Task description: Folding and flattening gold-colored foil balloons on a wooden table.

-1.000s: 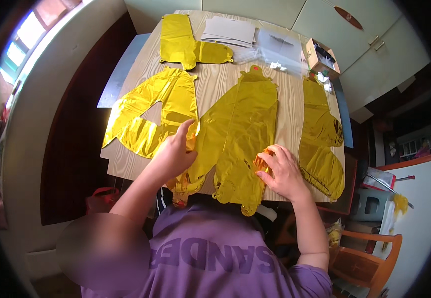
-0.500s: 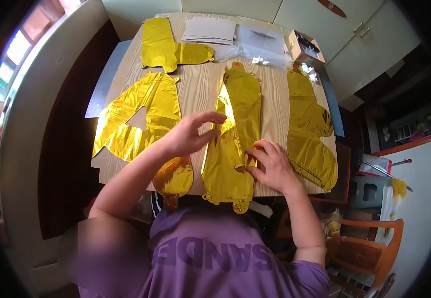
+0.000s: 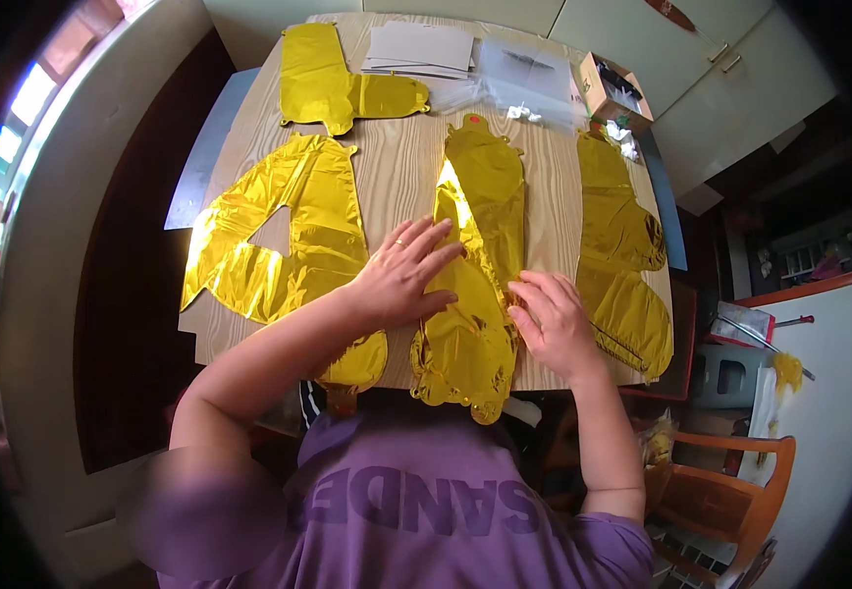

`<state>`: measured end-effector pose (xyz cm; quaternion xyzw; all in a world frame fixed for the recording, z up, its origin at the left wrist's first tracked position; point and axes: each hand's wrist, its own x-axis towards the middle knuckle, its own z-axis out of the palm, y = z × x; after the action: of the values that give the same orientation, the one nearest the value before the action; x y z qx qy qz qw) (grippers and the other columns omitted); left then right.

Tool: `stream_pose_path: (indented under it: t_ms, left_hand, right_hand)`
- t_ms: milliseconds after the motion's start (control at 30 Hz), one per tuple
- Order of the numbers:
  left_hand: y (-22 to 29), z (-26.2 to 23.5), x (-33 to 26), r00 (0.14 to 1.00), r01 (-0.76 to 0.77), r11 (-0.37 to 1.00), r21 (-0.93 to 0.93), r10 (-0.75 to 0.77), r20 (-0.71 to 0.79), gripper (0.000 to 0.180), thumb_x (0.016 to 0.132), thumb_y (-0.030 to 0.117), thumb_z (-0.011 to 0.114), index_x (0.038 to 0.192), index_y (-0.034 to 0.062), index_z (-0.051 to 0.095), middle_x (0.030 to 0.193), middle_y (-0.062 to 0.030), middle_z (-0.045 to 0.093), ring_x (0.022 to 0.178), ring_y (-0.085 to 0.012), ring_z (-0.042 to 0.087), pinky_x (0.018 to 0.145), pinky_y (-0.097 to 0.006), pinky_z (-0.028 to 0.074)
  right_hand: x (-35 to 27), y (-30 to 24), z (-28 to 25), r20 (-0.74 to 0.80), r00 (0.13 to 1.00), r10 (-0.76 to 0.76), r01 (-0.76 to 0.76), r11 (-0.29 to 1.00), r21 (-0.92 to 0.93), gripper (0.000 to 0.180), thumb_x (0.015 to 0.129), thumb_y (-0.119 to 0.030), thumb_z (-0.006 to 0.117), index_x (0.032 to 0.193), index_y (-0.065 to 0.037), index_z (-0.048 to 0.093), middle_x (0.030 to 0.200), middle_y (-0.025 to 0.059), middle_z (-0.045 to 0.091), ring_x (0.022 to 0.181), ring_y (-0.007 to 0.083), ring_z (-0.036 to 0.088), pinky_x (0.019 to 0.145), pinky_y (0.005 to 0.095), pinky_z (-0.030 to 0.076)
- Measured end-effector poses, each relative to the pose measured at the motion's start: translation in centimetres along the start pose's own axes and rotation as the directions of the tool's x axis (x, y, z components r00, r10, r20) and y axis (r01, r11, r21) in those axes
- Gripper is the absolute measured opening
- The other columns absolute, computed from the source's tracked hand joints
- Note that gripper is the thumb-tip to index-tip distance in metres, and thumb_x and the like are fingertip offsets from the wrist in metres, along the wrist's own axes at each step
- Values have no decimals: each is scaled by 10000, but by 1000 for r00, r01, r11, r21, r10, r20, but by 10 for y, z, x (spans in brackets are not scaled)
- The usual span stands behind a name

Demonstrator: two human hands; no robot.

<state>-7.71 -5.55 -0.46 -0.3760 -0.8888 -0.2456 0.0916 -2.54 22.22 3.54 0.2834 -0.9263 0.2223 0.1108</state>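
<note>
Head view, as we look down: both our forearms come in from the lower edge over a wooden desk (image 3: pixel 401 177) covered with flat gold foil balloons.
Left hand (image 3: pixel 401 275): we see it spread flat, fingers extended, palm down, gripping nothing; it presses on the left edge of the middle gold balloon (image 3: pixel 475 255) and overlaps the right edge of the left gold balloon (image 3: pixel 289 236).
Right hand (image 3: pixel 552 324): we see it palm down with loosely curled fingers, fingertips pinching or pressing the right edge of the middle gold balloon; whether it actually grips the foil we cannot tell.
Middle gold balloon: lies lengthwise down the centre of the desk, between our two hands, its lower end hanging over the near edge.
Left gold balloon: flat on the desk with a triangular opening, just beside the middle one.
Right gold balloon (image 3: pixel 622 255): flat along the right side, apart from our right hand.
Far gold balloon (image 3: pixel 333 83): at the far left corner.
White papers (image 3: pixel 421 47): at the far edge.
Clear plastic bag (image 3: pixel 524 83): beside the papers.
Small cardboard box (image 3: pixel 614 90): at the far right corner.
Wooden chair (image 3: pixel 740 491): on the floor, lower right.
</note>
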Motion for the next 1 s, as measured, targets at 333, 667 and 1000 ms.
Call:
stream_pose_path:
  t_ms: [333, 667, 1000]
  left_hand:
    - [-27, -12, -2, 997, -48, 998, -27, 50, 65, 530, 891, 337, 706, 1330, 68, 577, 1433, -171, 510, 1403, -351, 421, 1172, -530, 295]
    - [-27, -8, -5, 997, -61, 998, -6, 62, 47, 560, 883, 348, 710, 1346, 69, 563, 1437, -172, 502, 1401, -355, 418, 1173, -539, 290]
    - [-20, -5, -4, 997, -75, 994, 78, 76, -15, 572, 840, 409, 723, 1285, 69, 606, 1385, -174, 525, 1370, -347, 433, 1168, -543, 297]
  right_hand:
    - [-2, -96, 39, -40, 989, -140, 139, 990, -12, 297, 809, -267, 754, 986, -43, 672, 926, 91, 580, 898, 274, 553, 876, 437, 427]
    - [-13, -110, 59, -13, 991, -131, 128, 979, -159, 406, 791, -287, 765, 1117, -56, 687, 1052, 82, 580, 983, 262, 523, 952, 437, 396]
    - [-14, -105, 56, 7, 993, -115, 115, 988, -104, 345, 785, -250, 767, 1075, -79, 694, 1076, 82, 565, 1031, 279, 516, 957, 450, 398]
